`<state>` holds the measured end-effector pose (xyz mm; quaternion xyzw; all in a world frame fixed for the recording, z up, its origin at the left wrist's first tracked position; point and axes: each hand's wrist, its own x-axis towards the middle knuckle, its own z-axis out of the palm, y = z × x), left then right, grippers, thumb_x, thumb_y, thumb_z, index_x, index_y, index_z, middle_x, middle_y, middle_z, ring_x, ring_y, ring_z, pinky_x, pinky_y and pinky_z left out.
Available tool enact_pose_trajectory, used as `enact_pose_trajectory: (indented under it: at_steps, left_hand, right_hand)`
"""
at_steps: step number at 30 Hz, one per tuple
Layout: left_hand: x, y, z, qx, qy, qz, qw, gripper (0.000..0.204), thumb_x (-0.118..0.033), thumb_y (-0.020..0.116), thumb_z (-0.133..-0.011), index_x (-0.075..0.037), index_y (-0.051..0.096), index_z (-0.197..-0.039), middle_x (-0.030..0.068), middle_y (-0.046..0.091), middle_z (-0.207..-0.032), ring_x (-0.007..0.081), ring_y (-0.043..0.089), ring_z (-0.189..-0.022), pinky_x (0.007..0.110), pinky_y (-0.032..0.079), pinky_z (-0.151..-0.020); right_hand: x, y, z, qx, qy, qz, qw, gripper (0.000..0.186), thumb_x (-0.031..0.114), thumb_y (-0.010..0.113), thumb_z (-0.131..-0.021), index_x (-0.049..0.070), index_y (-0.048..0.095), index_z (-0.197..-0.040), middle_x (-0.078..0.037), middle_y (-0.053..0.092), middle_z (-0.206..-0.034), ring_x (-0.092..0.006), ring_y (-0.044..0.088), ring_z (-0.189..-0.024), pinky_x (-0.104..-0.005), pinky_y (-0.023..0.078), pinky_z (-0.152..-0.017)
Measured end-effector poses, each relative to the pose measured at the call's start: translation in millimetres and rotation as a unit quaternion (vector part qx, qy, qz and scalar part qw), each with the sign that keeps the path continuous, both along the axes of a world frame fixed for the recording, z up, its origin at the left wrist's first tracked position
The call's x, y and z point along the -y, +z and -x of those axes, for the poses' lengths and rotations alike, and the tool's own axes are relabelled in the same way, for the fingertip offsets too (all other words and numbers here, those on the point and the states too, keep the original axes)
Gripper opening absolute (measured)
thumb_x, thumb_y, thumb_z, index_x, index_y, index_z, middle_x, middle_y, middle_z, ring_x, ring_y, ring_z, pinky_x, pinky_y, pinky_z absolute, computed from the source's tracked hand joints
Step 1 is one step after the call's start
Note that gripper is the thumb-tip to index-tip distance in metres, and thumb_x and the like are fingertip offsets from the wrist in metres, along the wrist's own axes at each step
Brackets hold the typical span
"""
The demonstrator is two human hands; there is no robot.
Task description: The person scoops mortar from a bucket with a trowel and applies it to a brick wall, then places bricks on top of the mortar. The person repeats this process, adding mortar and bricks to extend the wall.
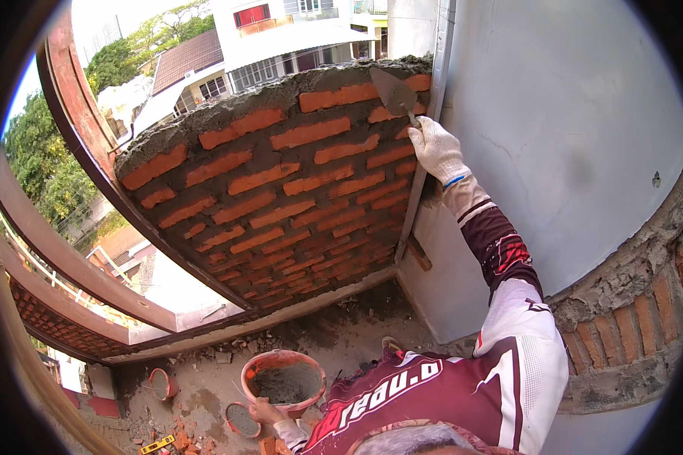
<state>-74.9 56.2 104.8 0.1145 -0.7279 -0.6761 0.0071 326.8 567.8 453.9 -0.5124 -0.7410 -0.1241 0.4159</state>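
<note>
My gloved right hand (435,149) grips a trowel (397,92), its blade against the mortared top of the brick wall (281,182) near a metal upright (442,53). My bare left hand (265,411) is low at the bottom, fingers curled beside a large orange tub (247,370) of grey mortar and a smaller mortar bucket (242,422); what it grips is too small to make out.
A white plastered wall (554,136) fills the right. Curved frame beams (76,243) and buildings (281,30) are at left and beyond. On the rubble-strewn floor (379,318) lie a small bucket (163,385), a yellow level (157,444) and brick pieces (269,446).
</note>
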Motion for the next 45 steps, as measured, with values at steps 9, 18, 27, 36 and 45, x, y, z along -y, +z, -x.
enact_pose_trajectory:
  at_steps: [9, 18, 27, 36, 45]
  left_hand:
    - [-21, 21, 1, -0.055, -0.001, 0.017, 0.998, 0.024, 0.003, 0.061, -0.059, -0.005, 0.039, -0.063, 0.0006, 0.043, -0.068, 0.0198, 0.043, -0.062, 0.037, 0.039, -0.062]
    - [-13, 18, -10, -0.023, -0.021, -0.074, 0.997, 0.009, 0.002, 0.058, -0.061, -0.002, 0.05, -0.059, 0.004, 0.051, -0.067, 0.0204, 0.049, -0.062, 0.038, 0.043, -0.064]
    - [-11, 20, -17, -0.027, -0.057, -0.003, 0.998, 0.003, 0.001, 0.059, -0.063, 0.002, 0.058, -0.06, 0.0106, 0.062, -0.071, 0.0236, 0.06, -0.067, 0.041, 0.048, -0.064]
    - [-20, 24, -17, -0.037, -0.06, 0.027, 0.997, 0.001, 0.002, 0.059, -0.063, 0.003, 0.058, -0.063, 0.0114, 0.062, -0.073, 0.0249, 0.061, -0.069, 0.042, 0.05, -0.065]
    - [-43, 32, -24, -0.055, -0.073, 0.058, 0.994, 0.003, 0.002, 0.059, -0.064, 0.004, 0.058, -0.065, 0.0121, 0.062, -0.075, 0.0262, 0.062, -0.071, 0.043, 0.052, -0.066]
  right_hand:
    - [-54, 8, 9, -0.487, 0.11, 0.215, 0.839, 0.042, 0.042, 0.052, -0.108, 0.001, 0.059, -0.105, -0.011, 0.067, -0.077, -0.0228, 0.068, -0.059, -0.0393, 0.057, -0.05]
    - [-10, -21, 62, -0.727, 0.268, 0.205, 0.598, 0.032, 0.038, 0.052, -0.108, 0.006, 0.056, -0.111, -0.007, 0.063, -0.08, -0.017, 0.06, -0.055, -0.0366, 0.055, -0.048]
    - [26, -48, 146, -0.559, 0.358, 0.302, 0.684, 0.022, 0.03, 0.052, -0.111, 0.008, 0.054, -0.109, 0.001, 0.056, -0.078, -0.008, 0.054, -0.059, -0.0286, 0.049, -0.051]
    - [13, -144, 84, -0.514, 0.133, 0.149, 0.834, 0.031, 0.033, 0.057, -0.107, 0.003, 0.059, -0.116, -0.02, 0.07, -0.086, -0.0412, 0.07, -0.078, -0.049, 0.053, -0.066]
    - [-66, -123, 52, -0.527, 0.131, 0.146, 0.827, 0.044, 0.038, 0.051, -0.108, -0.004, 0.057, -0.119, -0.028, 0.071, -0.095, -0.0497, 0.068, -0.092, -0.0537, 0.053, -0.076]
